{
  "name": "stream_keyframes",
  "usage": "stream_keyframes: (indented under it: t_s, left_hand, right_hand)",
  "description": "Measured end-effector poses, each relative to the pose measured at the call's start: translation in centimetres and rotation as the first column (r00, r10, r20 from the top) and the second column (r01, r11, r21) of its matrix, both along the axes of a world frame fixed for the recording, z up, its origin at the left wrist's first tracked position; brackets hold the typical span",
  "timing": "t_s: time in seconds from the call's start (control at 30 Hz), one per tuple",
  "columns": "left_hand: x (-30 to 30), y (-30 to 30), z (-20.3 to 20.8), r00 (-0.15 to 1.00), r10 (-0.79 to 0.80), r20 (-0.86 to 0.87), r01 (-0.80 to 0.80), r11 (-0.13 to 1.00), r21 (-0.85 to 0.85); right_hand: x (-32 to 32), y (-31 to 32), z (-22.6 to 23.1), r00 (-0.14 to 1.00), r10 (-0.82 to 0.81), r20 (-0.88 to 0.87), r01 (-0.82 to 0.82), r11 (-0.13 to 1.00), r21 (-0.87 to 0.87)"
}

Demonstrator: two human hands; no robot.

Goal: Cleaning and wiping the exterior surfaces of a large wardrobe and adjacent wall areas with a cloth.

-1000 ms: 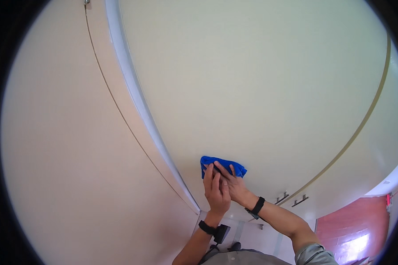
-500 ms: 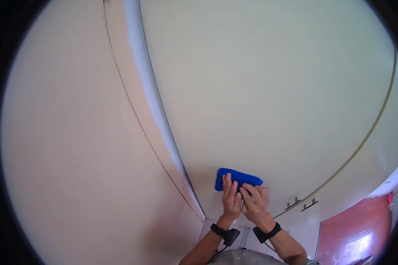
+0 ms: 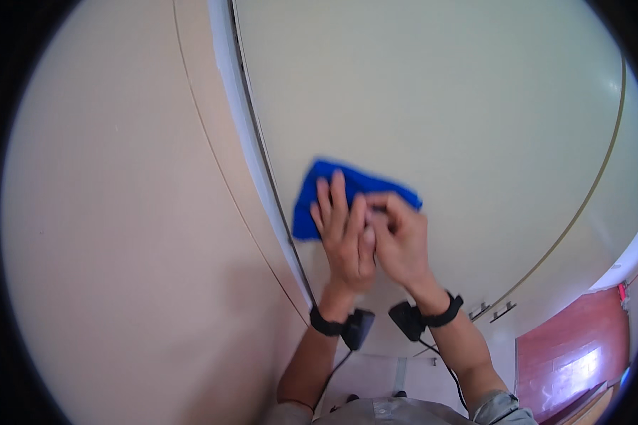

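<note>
A blue cloth (image 3: 306, 212) lies flat against the pale cabinet door (image 3: 432, 106), close to the door's left edge. Fingers stretched out and spread, my left hand (image 3: 344, 244) presses on the cloth's left and middle part. My right hand (image 3: 403, 241) sits beside it with curled fingers at the cloth's lower right part. Its thumb and fingertips meet near my left index finger. The cloth under both hands is partly hidden.
A pale wall (image 3: 120, 212) rises on the left, with a white strip (image 3: 242, 134) between it and the door. Two dark handles, one a door handle (image 3: 503, 312), sit low on the right. Reddish floor (image 3: 574, 361) shows at lower right.
Both hands have moved up and slightly left over the door with the cloth. The cloth now looks larger and more spread out, and my left fingers are more widely spread.
</note>
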State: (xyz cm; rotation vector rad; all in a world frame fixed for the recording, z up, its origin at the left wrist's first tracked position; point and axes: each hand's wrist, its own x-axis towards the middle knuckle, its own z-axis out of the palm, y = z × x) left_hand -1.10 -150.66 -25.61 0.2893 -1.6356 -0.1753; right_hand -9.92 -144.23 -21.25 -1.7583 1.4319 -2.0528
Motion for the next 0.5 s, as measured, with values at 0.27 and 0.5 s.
stream_keyframes:
  t_s: [0.27,0.5]
  left_hand:
    - [3.6,-4.1,6.4,0.997,0.072,-0.007,-0.072,0.983,-0.171]
    - [4.3,-3.7,-11.8,0.978,0.197,0.061,-0.201,0.978,0.058]
  right_hand:
    - [3.9,-4.0,3.6,0.992,0.124,-0.001,-0.121,0.971,-0.207]
    - [4.4,-2.2,-10.6,0.985,0.17,-0.032,-0.155,0.952,0.264]
